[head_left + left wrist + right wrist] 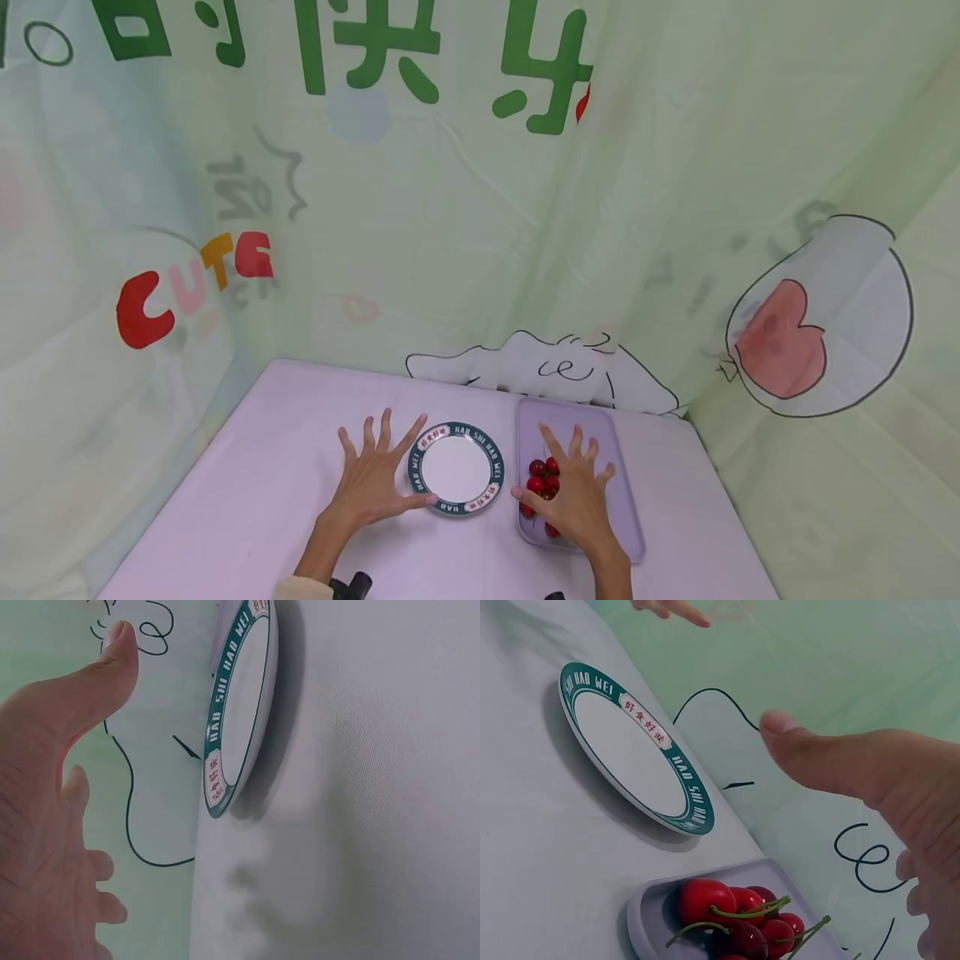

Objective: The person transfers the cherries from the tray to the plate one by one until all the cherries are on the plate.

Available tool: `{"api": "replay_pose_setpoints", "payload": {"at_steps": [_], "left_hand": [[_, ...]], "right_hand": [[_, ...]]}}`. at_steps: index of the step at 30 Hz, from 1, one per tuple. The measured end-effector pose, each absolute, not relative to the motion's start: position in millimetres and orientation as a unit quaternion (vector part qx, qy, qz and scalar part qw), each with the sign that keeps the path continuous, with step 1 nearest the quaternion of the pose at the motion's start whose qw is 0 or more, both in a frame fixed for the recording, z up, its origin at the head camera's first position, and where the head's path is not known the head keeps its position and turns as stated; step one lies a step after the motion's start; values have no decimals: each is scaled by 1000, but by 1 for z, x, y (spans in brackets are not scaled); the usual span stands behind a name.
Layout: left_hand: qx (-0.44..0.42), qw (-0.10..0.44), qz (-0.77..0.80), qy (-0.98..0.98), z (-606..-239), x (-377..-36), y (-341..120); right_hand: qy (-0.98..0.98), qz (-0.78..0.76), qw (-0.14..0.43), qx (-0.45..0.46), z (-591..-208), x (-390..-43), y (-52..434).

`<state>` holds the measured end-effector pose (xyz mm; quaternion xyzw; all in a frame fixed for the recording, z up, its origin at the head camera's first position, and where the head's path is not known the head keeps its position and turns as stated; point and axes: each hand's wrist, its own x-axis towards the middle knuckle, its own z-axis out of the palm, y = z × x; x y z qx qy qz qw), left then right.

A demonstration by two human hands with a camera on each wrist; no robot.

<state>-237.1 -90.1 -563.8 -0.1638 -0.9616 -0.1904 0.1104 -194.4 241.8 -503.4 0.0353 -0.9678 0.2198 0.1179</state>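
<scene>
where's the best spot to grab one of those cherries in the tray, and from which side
Probably pinch a cherry by its green stem, coming from above. The fruits sit bunched and touching at one end of the lilac tray, so their round sides are crowded, while the stems stick up free. The right hand is spread open over them; the tray's low rim also blocks a sideways approach.

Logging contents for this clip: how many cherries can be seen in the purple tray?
5 at least, clustered at the near-left end of the tray: cherries. The right hand hovers over them, so more may be hidden.
</scene>
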Motion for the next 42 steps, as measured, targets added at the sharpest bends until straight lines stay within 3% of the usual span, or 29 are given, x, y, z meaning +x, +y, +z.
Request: {"api": "replay_pose_setpoints", "payload": {"at_steps": [6,13,18,28,34,42], "left_hand": [[-152,88,-221,-960,-562,-236,-87],[-113,44,-311,-943,-567,-235,-82],[-81,42,-383,-919,-574,-236,-79],[-4,79,-450,-889,-581,-244,-70],[54,62,-527,-846,-587,-251,-68],[71,38,-591,-803,-600,-257,-66]], "right_hand": [[-955,265,131,1,-504,-195,245],[-938,288,193,-18,-511,-194,253],[-929,297,218,-17,-519,-197,261],[-930,295,218,-38,-535,-200,270],[-922,313,226,-32,-538,-197,272],[-917,324,227,-46,-536,-189,272]]}}
